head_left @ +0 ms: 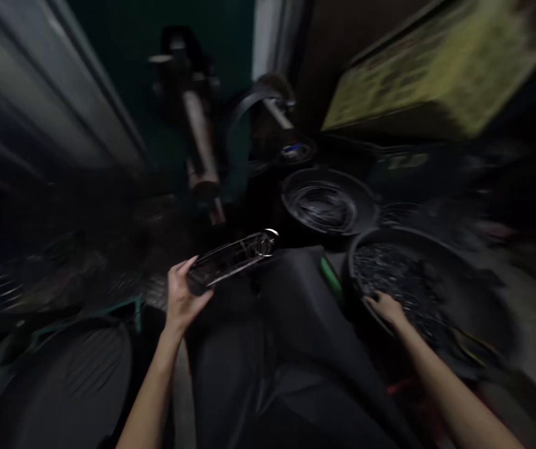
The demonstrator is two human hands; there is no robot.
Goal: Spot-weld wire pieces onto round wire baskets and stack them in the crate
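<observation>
Looks mid-piece, my read: left hand (183, 296) grips one end of a long, narrow, shiny metal-looking frame (233, 257), angled up over the dark fabric (291, 299) on the lap. Right hand (387, 307) is at the near-left rim of a big round black basin (487, 305), fingers drawn together; can't tell if they hold anything. Plenty of small dark glinting parts (384, 268) left in there. No finished count readable. Blur and low light hide the frame's far-end detail; fingers cover its near end.
</observation>
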